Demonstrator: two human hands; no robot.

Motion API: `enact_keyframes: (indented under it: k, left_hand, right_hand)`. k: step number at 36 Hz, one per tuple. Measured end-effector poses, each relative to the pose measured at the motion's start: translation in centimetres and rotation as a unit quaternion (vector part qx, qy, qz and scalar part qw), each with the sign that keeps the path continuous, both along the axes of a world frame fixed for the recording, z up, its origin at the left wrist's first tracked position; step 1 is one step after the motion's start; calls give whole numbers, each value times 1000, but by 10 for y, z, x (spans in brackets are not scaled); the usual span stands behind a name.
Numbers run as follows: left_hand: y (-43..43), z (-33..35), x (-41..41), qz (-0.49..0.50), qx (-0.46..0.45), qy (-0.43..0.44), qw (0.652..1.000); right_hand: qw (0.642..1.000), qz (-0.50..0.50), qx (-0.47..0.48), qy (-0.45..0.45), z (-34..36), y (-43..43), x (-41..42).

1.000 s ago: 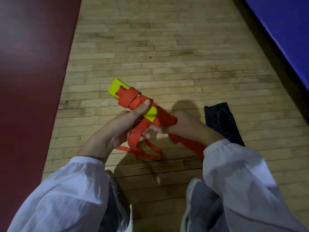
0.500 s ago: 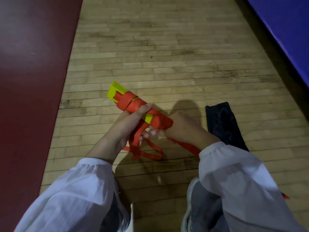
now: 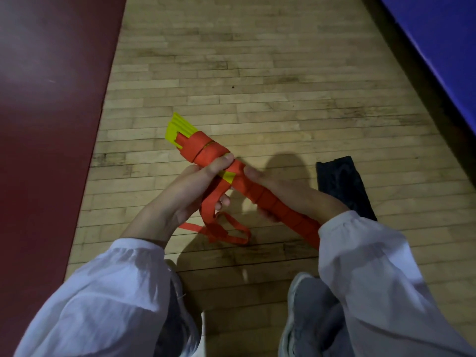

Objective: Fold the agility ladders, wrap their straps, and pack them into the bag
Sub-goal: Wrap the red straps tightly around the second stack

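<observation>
- Pale wooden plank floor [image 3: 257, 73]; flat black fabric bag [image 3: 342, 186] lies on it, right of the hands.
- yellow plastic ladder rungs [image 3: 180, 127], bound in orange webbing strap [image 3: 206, 150], held above floor.
- Fingers of left hand [image 3: 180, 199] and right hand [image 3: 291, 194] curl round the bundle.

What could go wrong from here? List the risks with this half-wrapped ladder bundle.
1. The loose orange strap tail hangs in loops below the left hand, so it may tangle or knot before it is wound on.
2. Bare yellow shows between the strap's turns midway along, so the wrap looks uneven. The stacked yellow plastic rungs could fan out if the right hand loosens its grip.
</observation>
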State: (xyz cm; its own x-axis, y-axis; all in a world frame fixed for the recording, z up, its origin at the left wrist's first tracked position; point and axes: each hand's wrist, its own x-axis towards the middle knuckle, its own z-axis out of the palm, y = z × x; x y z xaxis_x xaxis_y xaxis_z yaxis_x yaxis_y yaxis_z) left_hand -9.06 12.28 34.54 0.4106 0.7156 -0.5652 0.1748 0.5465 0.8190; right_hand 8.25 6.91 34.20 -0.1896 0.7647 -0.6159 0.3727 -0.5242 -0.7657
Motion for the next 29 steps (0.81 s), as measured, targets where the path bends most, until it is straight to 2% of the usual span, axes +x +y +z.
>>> enact_keyframes:
  k: [10, 22, 29]
  left_hand:
    - [3, -3, -4, -66, -80, 34, 994]
    - [3, -5, -2, -41, -69, 5, 997]
    - [-1, -6, -1, 37, -46, 15, 998]
  right_hand:
    - [996, -59, 51, -43, -13, 4, -2]
    - [989, -7, 86, -119, -23, 4, -6]
    - [984, 31, 98, -147, -26, 2, -7]
